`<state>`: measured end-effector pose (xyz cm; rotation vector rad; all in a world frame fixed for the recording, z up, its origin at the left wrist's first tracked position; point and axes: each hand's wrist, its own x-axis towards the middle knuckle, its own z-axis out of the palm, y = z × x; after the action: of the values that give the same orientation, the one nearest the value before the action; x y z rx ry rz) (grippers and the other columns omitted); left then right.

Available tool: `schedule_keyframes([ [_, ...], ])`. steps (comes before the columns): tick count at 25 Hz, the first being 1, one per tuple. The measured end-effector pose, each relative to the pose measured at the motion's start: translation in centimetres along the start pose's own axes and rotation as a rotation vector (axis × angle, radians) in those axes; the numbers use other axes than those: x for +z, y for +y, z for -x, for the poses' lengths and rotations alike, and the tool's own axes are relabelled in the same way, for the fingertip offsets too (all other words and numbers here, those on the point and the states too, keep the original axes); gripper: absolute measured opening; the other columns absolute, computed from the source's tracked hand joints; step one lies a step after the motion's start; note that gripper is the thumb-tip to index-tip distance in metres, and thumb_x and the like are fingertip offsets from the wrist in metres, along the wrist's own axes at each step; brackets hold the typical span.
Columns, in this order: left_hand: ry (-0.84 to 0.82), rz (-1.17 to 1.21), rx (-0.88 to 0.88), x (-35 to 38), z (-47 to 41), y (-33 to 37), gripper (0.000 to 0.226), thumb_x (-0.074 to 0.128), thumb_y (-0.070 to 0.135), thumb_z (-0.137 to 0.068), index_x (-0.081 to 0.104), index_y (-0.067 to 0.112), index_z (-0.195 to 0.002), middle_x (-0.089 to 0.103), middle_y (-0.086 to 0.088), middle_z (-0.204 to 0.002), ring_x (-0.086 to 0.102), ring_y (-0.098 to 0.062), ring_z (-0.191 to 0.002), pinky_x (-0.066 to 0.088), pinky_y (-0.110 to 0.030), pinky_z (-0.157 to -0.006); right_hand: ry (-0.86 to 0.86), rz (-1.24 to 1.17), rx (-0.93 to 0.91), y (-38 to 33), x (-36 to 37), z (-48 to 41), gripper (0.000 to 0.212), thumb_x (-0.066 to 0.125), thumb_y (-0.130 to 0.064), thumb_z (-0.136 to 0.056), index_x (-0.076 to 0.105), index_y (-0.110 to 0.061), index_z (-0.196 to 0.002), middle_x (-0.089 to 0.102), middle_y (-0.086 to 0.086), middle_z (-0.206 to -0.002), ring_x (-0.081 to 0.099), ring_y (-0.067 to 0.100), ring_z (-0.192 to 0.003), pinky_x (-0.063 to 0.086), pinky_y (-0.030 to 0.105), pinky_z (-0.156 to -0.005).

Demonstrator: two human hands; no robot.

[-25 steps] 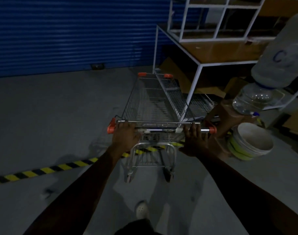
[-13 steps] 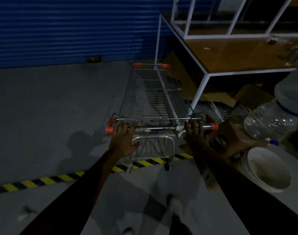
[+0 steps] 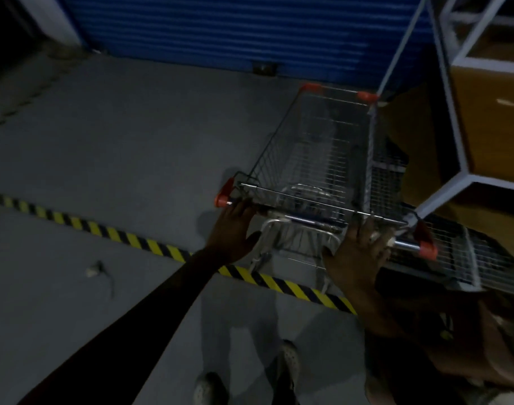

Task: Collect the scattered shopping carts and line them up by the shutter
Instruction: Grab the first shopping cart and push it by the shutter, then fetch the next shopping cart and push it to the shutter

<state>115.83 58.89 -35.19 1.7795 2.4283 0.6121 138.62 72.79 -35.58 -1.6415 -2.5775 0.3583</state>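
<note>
Head view: left hand (image 3: 235,226) and right hand (image 3: 358,254) grasp the handle (image 3: 308,220) of one cart (image 3: 323,153) at 1 o'clock, nose near the shutter (image 3: 235,27) at 12, seemingly almost parked; other carts unseen

Bare left hand (image 3: 235,229), bare right hand (image 3: 358,252), pale perforated shoes (image 3: 289,361) (clog-like)

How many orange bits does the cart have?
4 orange bits: front left, front right, by the shutter; on the handle, left end and right end. The cart may hide more.
</note>
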Motion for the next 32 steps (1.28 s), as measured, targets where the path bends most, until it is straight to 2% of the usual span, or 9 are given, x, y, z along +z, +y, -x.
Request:
schedule_keyframes([
  [3, 0.162, 0.223, -0.222, -3.4, 3.1, -0.1, 0.054, 0.054, 0.039, -0.089, 0.05, 0.01, -0.135, 0.052, -0.013, -0.134, 0.048, -0.029, -0.122, 0.042, -0.035, -0.101, -0.029, -0.02, -0.341, -5.2, 1.6, 1.6, 0.093, 0.06, -0.052, -0.08, 0.02, -0.01, -0.153, 0.004, 0.016, -0.162, -0.009, 0.049, -0.145, 0.018, 0.063, -0.112],
  [9, 0.673, 0.205, -0.581, -16.2, 18.2, -3.1, 0.043, 0.058, 0.037, -0.095, 0.052, 0.016, -0.132, 0.054, 0.002, -0.132, 0.047, -0.014, -0.125, 0.038, -0.027, -0.101, -0.445, -0.269, -0.811, -22.9, 5.5, 11.0, 0.089, 0.055, -0.056, -0.088, 0.011, -0.017, -0.155, 0.0, 0.008, -0.163, 0.005, 0.03, -0.15, 0.027, 0.044, -0.115],
  [14, 1.003, 0.12, -0.745, -26.8, 37.0, -4.3, 0.042, 0.052, 0.04, -0.097, 0.051, 0.019, -0.133, 0.053, 0.008, -0.133, 0.048, -0.012, -0.127, 0.042, -0.034, -0.102, -0.821, -0.171, -1.053, -35.4, 11.5, 25.4, 0.081, 0.055, -0.044, -0.095, 0.005, -0.023, -0.155, 0.004, 0.001, -0.163, 0.013, 0.024, -0.149, 0.026, 0.043, -0.117],
  [17, 1.146, 0.091, -0.875, -29.7, 49.2, -6.2, 0.043, 0.051, 0.042, -0.095, 0.053, 0.019, -0.132, 0.054, 0.009, -0.132, 0.05, -0.01, -0.125, 0.044, -0.031, -0.098, -0.944, -0.186, -1.137, -42.7, 13.1, 36.5, 0.078, 0.059, -0.04, -0.093, 0.015, -0.019, -0.154, 0.018, 0.005, -0.16, 0.027, 0.025, -0.144, 0.032, 0.036, -0.113],
  [19, 1.241, 0.081, -1.054, -29.5, 57.8, -8.6, 0.045, 0.05, 0.048, -0.093, 0.054, 0.022, -0.13, 0.055, 0.01, -0.131, 0.05, -0.006, -0.124, 0.045, -0.031, -0.097, -1.025, -0.199, -1.229, -48.1, 13.3, 44.7, 0.075, 0.062, -0.04, -0.091, 0.024, -0.019, -0.151, 0.027, 0.006, -0.156, 0.034, 0.024, -0.14, 0.033, 0.034, -0.112],
  [23, 1.314, 0.213, -1.488, -24.3, 72.8, -12.4, 0.057, 0.044, 0.067, -0.086, 0.058, 0.026, -0.124, 0.059, 0.009, -0.126, 0.054, -0.007, -0.118, 0.048, -0.04, -0.098, -1.226, -0.373, -1.403, -56.5, 9.7, 59.1, 0.066, 0.066, -0.038, -0.089, 0.034, -0.03, -0.146, 0.038, -0.008, -0.15, 0.046, 0.013, -0.129, 0.041, 0.029, -0.101],
  [26, 1.198, 0.381, -1.746, -19.6, 80.0, -14.6, 0.062, 0.043, 0.068, -0.089, 0.06, 0.019, -0.123, 0.061, 0.001, -0.126, 0.055, -0.014, -0.118, 0.045, -0.037, -0.098, -1.342, -0.516, -1.541, -62.1, 6.1, 67.2, 0.061, 0.066, -0.035, -0.089, 0.037, -0.033, -0.143, 0.043, -0.013, -0.145, 0.05, 0.005, -0.12, 0.043, 0.017, -0.087],
  [29, 1.172, 0.499, -1.92, -16.8, 85.9, -17.3, 0.076, 0.037, 0.077, -0.081, 0.061, 0.018, -0.122, 0.061, -0.001, -0.125, 0.055, -0.015, -0.115, 0.044, -0.036, -0.097, -1.487, -0.587, -1.655, -68.0, 5.0, 74.1, 0.06, 0.065, -0.037, -0.089, 0.037, -0.038, -0.141, 0.044, -0.017, -0.142, 0.051, 0.001, -0.119, 0.044, 0.012, -0.082],
  [32, 1.156, 0.465, -2.008, -17.4, 92.2, -22.2, 0.083, 0.032, 0.082, -0.076, 0.061, 0.019, -0.122, 0.061, -0.001, -0.125, 0.055, -0.014, -0.115, 0.044, -0.036, -0.098, -1.618, -0.659, -1.726, -74.7, 6.2, 79.6, 0.06, 0.066, -0.039, -0.088, 0.037, -0.039, -0.141, 0.046, -0.019, -0.14, 0.052, -0.003, -0.119, 0.048, 0.012, -0.085],
])
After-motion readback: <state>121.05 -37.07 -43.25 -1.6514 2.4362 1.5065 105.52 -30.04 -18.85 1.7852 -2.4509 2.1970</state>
